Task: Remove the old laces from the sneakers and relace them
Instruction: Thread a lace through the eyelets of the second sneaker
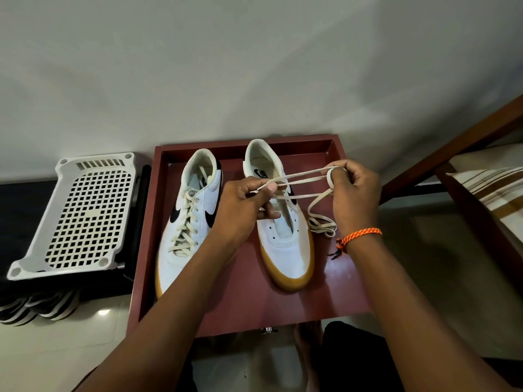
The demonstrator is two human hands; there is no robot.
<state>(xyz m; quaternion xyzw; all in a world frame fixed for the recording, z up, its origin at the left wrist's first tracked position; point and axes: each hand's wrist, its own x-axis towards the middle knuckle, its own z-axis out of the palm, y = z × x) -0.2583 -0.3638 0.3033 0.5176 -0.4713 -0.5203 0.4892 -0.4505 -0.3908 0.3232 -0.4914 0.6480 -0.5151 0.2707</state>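
Two white sneakers with black swooshes and gum soles stand side by side in a dark red tray (336,154). The left sneaker (185,219) is fully laced with a cream lace. The right sneaker (285,244) has bare eyelets and an open tongue. A loose cream lace (304,176) stretches in several strands between my hands above the right sneaker. My left hand (243,205) pinches the strands at one end. My right hand (353,193) holds the other end, with the lace wound round a fingertip. A slack loop of the lace (322,224) lies on the tray beside the right sneaker.
A white perforated plastic rack (82,213) lies on a dark surface left of the tray. Striped footwear (36,306) sits on the floor below it. A wooden furniture frame (452,154) with a striped cushion (492,190) stands at the right. A pale wall rises behind.
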